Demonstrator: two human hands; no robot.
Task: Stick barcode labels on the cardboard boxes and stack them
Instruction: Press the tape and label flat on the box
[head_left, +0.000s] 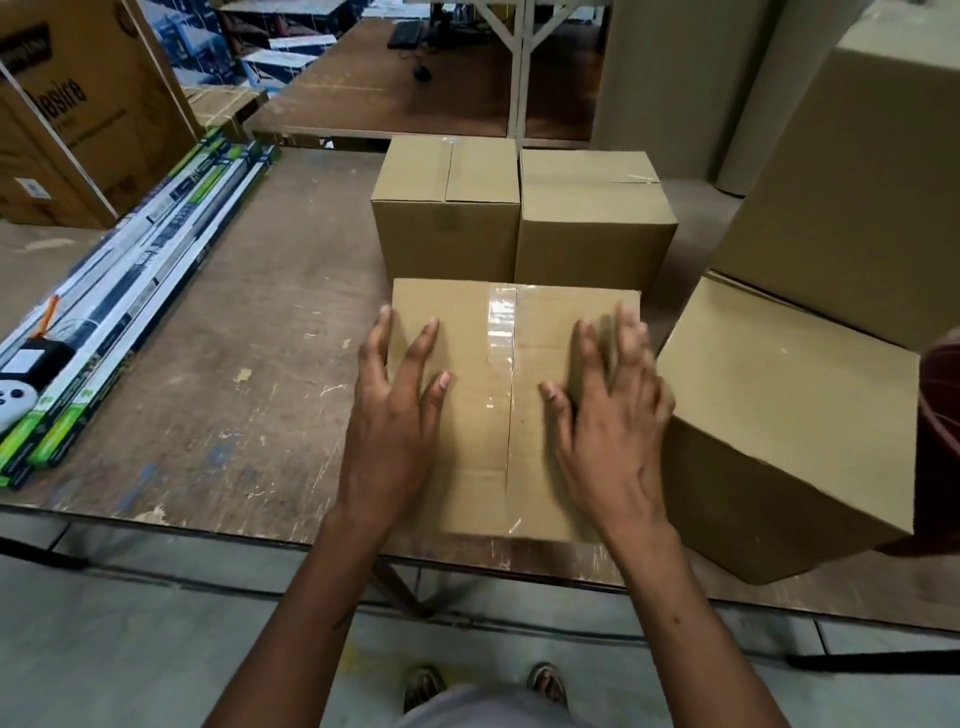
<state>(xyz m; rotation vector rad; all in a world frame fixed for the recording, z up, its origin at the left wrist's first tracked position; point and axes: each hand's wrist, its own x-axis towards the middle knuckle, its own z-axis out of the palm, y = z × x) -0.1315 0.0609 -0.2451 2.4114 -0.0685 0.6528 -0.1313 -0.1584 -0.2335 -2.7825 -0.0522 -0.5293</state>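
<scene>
A brown cardboard box (498, 364) stands at the near edge of the wooden table (249, 364), its top seam closed with clear tape. My left hand (397, 410) lies over the left part of its top with fingers spread and straight. My right hand (610, 410) lies over the right part of the top, fingers straight and slightly blurred. Behind it two more sealed boxes stand side by side, one on the left (447, 208) and one on the right (592, 218). No barcode label shows on any box.
A larger box (789, 415) sits tilted at the right table edge, with a tall carton (857, 182) behind it. Long boxed tube lights (130, 291) and a white remote (15, 400) lie along the left side. A second table (395, 93) stands beyond.
</scene>
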